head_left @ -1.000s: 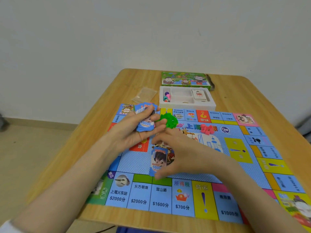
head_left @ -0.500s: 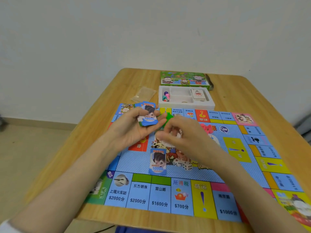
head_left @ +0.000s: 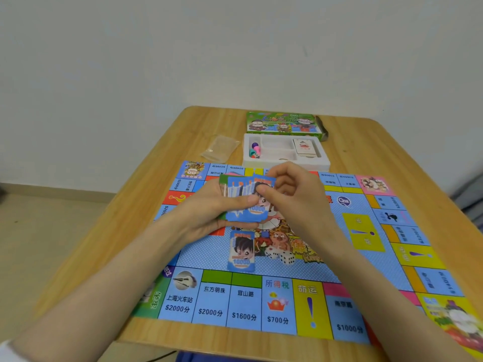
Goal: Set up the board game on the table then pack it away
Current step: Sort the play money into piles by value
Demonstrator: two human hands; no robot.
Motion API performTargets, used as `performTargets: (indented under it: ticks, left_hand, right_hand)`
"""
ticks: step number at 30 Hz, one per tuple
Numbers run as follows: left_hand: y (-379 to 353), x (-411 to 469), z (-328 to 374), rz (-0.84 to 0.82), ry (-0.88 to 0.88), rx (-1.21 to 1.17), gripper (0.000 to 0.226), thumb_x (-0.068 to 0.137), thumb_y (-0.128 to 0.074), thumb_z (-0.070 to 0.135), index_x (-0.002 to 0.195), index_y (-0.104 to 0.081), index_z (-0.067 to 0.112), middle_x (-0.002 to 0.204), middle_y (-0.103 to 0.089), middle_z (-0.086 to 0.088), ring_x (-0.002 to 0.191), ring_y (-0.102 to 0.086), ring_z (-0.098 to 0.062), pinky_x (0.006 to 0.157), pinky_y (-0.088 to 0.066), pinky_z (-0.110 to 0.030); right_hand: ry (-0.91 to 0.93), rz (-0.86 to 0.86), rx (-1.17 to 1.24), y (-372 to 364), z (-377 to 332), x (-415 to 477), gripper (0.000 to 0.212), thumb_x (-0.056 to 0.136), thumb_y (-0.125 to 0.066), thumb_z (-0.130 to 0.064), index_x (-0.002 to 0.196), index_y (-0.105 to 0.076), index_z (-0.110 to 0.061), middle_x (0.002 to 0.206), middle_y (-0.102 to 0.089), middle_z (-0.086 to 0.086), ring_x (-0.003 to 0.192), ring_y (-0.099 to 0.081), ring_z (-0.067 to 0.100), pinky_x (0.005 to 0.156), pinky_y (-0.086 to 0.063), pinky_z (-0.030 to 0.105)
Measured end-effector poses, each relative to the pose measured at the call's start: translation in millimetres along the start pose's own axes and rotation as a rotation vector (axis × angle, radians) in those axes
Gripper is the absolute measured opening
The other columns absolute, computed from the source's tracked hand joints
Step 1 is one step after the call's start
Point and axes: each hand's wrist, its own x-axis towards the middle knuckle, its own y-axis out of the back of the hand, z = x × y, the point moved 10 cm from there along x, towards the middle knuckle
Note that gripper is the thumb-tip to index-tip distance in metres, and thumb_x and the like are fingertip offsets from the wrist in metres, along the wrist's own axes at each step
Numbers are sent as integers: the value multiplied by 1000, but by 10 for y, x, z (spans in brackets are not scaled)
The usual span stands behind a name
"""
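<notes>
Left hand (head_left: pixel 206 215): I've got it curled round a stack (head_left: pixel 241 205) of notes, just above the board (head_left: pixel 287 304) middle.
Right hand (head_left: pixel 298 202): thumb and fingers pinching the top note (head_left: pixel 258 209).
Loose note (head_left: pixel 241 250): flat on the board, near its middle.
Dice (head_left: pixel 282 257): two, on the board just right of that note.
Tray (head_left: pixel 324 163): just past the board's far edge, box (head_left: pixel 283 124) behind it.
Bag (head_left: pixel 219 148): off the board's far-left corner.

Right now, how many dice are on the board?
2. The left die lies on the board right of the lone blue note; the right die sits close beside it. The left hand and right hand may hide more.
</notes>
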Motion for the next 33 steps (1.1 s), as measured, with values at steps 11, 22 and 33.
performTargets:
  ticks: [11,22,33]
  left_hand:
    - [-20,-1,12,-31,-2,-13,29,73,-63,9,102,-67,10,91,-74,-11,77,-72,-22,58,-60,-34]
    - [-17,-33,50,-11,-6,-20,26,73,-62,9,99,-65,8,85,-75,-10,71,-73,-20,52,-59,-29]
    - [25,-35,58,26,0,-38,12,86,-57,3,92,-65,9,80,-74,-9,66,-72,-20,52,-58,-27]
  right_hand:
    - [-54,11,75,38,44,-2,21,78,-74,-10,70,-56,-17,60,-58,-1,54,-55,6,53,-46,18]
    - [-125,29,187,119,63,4,13,80,-71,-10,71,-62,-11,63,-62,2,52,-56,5,50,-43,15]
    - [-199,32,262,138,110,-3,15,81,-69,-7,74,-56,-7,56,-64,-4,50,-58,3,45,-44,15]
